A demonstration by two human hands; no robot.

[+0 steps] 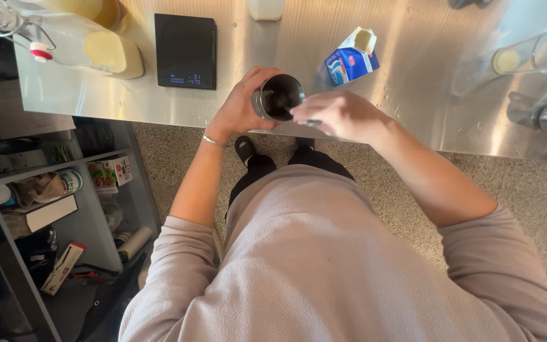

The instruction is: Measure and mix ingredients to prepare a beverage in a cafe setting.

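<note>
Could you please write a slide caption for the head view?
Left hand holds a steel cup at a metal counter; right hand over its rim.

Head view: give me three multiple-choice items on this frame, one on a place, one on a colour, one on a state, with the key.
1. Where is the scale?
A. on the counter, left of the cup
B. on the floor
C. on the shelf

2. What colour is the carton?
A. green
B. blue and white
C. black

3. How is the metal cup held?
A. standing free on the counter
B. lying on the floor
C. gripped by the left hand

Key: 1 A, it lies flat on the steel top; 2 B, blue sides, white top; 3 C, fingers wrap it while the right hand hovers at its rim.
</note>
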